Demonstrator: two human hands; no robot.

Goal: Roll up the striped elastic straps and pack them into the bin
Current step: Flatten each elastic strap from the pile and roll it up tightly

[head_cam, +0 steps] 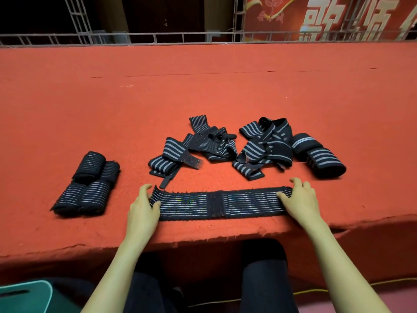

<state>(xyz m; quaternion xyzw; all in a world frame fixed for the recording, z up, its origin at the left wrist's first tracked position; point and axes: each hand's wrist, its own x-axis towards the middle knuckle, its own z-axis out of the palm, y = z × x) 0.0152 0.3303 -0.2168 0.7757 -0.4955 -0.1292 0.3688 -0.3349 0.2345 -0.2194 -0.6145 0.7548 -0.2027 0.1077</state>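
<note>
On red counter: striped strap stretched flat, ends gripped by left hand and right hand; could roll crooked under uneven pull.

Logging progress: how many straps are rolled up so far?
6. Left cluster: back-left roll, back-right roll, front-left roll, front-right roll. Far right: rear roll, near roll. The loose pile may hide more.
</note>
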